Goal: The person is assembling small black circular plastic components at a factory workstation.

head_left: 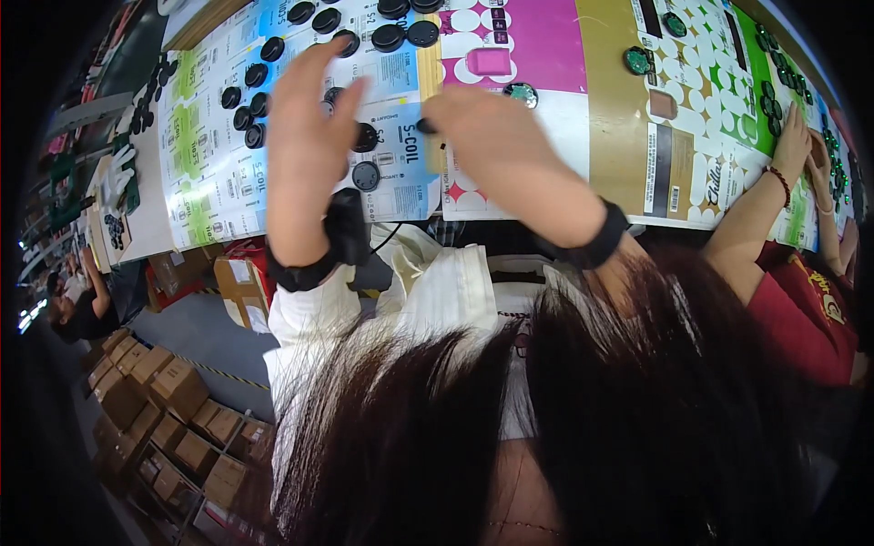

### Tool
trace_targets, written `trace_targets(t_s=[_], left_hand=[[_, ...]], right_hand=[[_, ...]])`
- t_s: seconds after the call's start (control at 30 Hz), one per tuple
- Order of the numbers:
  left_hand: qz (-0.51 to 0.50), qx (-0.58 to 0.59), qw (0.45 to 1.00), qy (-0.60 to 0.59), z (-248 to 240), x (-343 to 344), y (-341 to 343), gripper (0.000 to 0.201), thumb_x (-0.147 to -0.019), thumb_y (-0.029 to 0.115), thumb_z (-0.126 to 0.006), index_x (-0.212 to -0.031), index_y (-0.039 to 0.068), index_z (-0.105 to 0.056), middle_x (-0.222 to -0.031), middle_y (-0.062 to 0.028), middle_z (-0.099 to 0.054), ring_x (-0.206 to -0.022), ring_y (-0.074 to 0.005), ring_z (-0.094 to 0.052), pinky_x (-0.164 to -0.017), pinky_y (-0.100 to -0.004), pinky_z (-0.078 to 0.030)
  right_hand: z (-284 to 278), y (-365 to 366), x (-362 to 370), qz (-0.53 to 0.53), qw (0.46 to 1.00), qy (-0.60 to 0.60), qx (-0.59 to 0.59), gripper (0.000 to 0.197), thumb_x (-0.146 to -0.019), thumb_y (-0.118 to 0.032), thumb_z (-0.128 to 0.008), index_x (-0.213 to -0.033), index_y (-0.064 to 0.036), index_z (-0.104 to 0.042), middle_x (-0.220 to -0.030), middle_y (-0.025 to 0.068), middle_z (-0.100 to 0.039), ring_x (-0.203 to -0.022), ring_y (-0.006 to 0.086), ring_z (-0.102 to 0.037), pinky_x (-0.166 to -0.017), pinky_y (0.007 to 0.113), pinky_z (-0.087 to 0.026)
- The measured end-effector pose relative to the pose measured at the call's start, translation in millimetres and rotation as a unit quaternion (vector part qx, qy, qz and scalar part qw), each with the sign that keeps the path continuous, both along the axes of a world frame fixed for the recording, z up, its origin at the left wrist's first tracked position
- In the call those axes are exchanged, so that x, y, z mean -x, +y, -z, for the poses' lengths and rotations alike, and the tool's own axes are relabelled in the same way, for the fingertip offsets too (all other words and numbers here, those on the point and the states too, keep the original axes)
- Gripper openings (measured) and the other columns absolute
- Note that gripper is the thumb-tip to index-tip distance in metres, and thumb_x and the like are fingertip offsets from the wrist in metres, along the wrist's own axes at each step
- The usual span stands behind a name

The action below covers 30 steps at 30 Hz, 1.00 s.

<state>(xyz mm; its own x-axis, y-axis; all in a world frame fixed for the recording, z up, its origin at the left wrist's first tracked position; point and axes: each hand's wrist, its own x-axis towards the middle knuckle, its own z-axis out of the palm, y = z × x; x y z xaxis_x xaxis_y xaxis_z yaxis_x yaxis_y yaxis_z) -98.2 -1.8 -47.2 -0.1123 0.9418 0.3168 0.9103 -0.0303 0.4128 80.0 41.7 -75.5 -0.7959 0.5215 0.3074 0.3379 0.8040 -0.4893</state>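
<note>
My left hand [309,118] is over the table with its fingers apart. Its index fingertip is at a black round disc-shaped part [348,43], and other black discs lie around it. A dark grey disc [365,176] rests flat below the thumb, with a black disc [366,137] just above it. My right hand [496,136] is curled, its fingertips pinched at the edge of a small black part [425,126]; most of that part is hidden. Beyond this hand a round part with a green and silver face [521,94] lies on the sheet.
Printed sheets [546,45] cover the table. A pink block [489,62] lies at the far middle. At right, a co-worker's hands [797,146] reach among several green-faced parts. White gloves [118,173] lie at far left. Cardboard boxes [177,387] stand on the floor side.
</note>
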Motion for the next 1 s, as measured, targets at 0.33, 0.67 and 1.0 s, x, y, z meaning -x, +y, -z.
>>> trace_targets(t_s=[0.33, 0.67, 1.0], left_hand=[[0.199, 0.008, 0.977, 0.079, 27.0, -98.5, 52.6, 0.019, -0.064, 0.014, -0.063, -0.076, 0.002, -0.056, -0.071, -0.0115, -0.054, -0.073, -0.0269, -0.053, -0.059, -0.0365, -0.044], [0.192, 0.088, 0.976, 0.060, 24.0, -90.0, 52.6, 0.015, -0.063, 0.007, -0.062, -0.075, 0.002, -0.054, -0.071, -0.0108, -0.055, -0.070, -0.0283, -0.054, -0.061, -0.0352, -0.043], [0.188, 0.153, 0.963, -0.116, 14.9, -75.8, 43.9, 0.013, -0.071, 0.004, -0.057, -0.083, 0.001, -0.055, -0.068, -0.0109, -0.053, -0.059, -0.0238, -0.055, -0.054, -0.0308, -0.045]], right_hand=[[-30.3, 22.6, -83.1, 0.200, 0.910, 0.216, 0.294, 0.017, -0.078, 0.000, -0.053, -0.095, 0.0021, -0.053, -0.082, 0.0033, -0.052, -0.066, 0.0106, -0.053, -0.060, 0.020, -0.044], [-25.2, 27.0, -89.1, 0.277, 0.916, 0.244, 0.156, 0.018, -0.079, 0.001, -0.053, -0.097, 0.0026, -0.053, -0.086, 0.0029, -0.053, -0.069, 0.0097, -0.053, -0.066, 0.019, -0.042], [-24.2, 26.3, -88.9, 0.261, 0.815, 0.373, 0.359, 0.017, -0.078, 0.001, -0.054, -0.094, 0.0055, -0.053, -0.081, 0.0085, -0.056, -0.076, 0.0155, -0.058, -0.069, 0.023, -0.046]])
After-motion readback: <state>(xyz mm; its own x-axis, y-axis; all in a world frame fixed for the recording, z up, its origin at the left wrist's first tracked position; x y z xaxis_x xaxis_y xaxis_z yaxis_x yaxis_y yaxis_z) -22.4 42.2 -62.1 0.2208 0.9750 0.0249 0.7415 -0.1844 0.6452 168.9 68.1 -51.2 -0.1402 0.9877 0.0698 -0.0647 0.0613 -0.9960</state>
